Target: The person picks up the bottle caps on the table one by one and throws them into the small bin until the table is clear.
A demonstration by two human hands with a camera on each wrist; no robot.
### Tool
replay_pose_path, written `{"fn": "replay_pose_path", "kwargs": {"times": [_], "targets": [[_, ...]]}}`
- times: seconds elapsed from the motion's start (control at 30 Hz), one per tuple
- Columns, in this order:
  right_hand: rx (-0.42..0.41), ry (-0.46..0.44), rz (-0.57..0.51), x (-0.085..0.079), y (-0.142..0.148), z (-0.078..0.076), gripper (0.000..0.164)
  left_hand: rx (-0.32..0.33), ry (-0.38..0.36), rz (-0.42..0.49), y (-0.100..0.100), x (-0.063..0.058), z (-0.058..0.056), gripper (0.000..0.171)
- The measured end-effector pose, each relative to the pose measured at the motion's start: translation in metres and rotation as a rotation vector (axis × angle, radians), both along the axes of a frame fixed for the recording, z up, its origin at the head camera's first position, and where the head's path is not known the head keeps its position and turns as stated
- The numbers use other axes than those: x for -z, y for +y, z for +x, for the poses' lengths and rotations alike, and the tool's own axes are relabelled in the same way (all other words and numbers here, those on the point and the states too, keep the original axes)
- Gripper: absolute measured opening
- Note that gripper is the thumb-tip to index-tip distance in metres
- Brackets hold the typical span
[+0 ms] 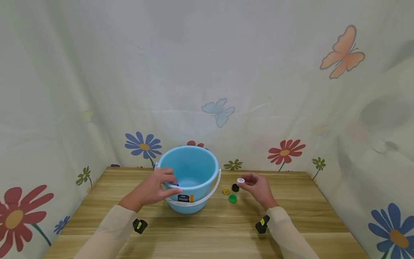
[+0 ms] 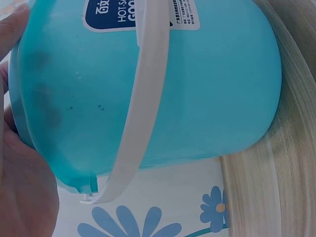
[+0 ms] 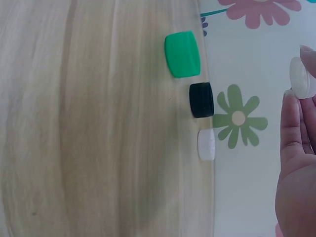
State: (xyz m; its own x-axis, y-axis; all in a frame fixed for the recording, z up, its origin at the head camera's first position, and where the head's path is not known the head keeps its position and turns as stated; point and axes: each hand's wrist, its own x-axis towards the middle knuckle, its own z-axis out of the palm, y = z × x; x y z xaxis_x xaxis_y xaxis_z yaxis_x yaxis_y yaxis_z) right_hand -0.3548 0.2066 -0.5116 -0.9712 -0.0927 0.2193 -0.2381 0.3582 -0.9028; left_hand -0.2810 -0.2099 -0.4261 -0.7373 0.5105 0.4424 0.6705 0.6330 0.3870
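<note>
A light blue bucket stands upright on the table with its white handle hanging down across the front. My left hand grips its near left rim, fingers over the inside and thumb outside. A small dark blue bit shows by those fingertips, too little to name. Right of the bucket, my right hand pinches a white bottle cap above the table. Near it lie a yellow cap, a black cap and a green cap. Another white cap lies beyond the black one in the right wrist view.
The wooden table ends at a pale curtain printed with flowers and butterflies, which also hangs along both sides. A black strap device sits at the left wrist and another at the right wrist.
</note>
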Motion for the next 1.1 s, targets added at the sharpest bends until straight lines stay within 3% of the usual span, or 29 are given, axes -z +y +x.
{"fn": "replay_pose_path", "kwargs": {"times": [0.33, 0.6, 1.1], "targets": [[-0.011, 0.008, -0.003, -0.014, -0.008, 0.005, 0.044, 0.005, 0.000, -0.003, 0.000, 0.001, 0.000, 0.019], [-0.081, 0.070, -0.077, -0.025, -0.011, 0.005, 0.040, -0.003, 0.006, -0.007, 0.001, 0.000, 0.002, 0.016], [-0.125, 0.127, -0.079, -0.050, -0.021, 0.011, 0.035, 0.008, 0.018, 0.000, 0.001, 0.000, 0.004, 0.016]]}}
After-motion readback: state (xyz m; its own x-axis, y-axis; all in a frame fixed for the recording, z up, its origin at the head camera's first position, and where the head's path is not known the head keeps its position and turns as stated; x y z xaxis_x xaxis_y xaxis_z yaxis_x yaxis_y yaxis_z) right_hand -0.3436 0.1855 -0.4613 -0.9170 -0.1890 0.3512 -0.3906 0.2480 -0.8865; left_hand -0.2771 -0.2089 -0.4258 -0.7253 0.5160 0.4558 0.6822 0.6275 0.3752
